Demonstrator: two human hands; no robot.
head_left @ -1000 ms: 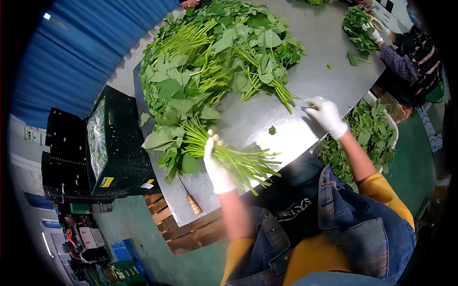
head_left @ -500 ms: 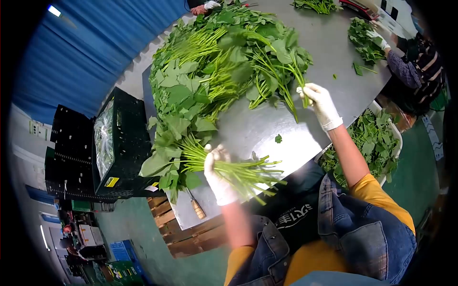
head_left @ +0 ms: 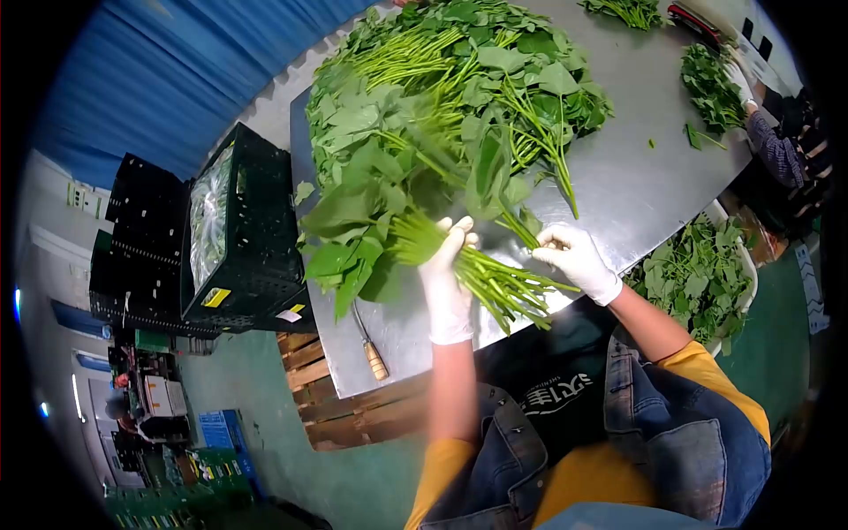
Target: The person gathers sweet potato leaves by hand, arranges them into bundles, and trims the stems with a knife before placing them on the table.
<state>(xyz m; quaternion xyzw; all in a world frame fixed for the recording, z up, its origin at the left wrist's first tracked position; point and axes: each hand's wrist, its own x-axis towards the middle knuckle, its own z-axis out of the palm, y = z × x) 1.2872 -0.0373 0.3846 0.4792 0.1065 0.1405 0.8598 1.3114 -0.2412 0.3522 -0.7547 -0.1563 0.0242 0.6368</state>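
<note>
My left hand (head_left: 448,287), in a white glove, is closed round a thick bunch of leafy green stems (head_left: 512,287). The leaves of this bunch point left and the stem ends stick out to the right. Close beside it, my gloved right hand (head_left: 576,261) pinches a few leafy stems (head_left: 518,225) by their lower ends, leaves upward. Behind both hands lies a big heap of leafy greens (head_left: 397,66) on the metal table (head_left: 636,168). A wooden-handled tool (head_left: 374,360) with a thin metal shaft rests near the table's left corner.
Dark crates (head_left: 256,234) stand left of the table, one with a clear plastic bag inside. At the right, a white tub (head_left: 749,274) holds loose greens. A co-worker's gloved hand (head_left: 740,81) touches a small bunch at the far right. A wooden pallet (head_left: 353,428) sits below the table.
My right hand has come down and left with its stems, toward the bunch. My left hand has moved up and right with the bunch. The view has shifted slightly.
</note>
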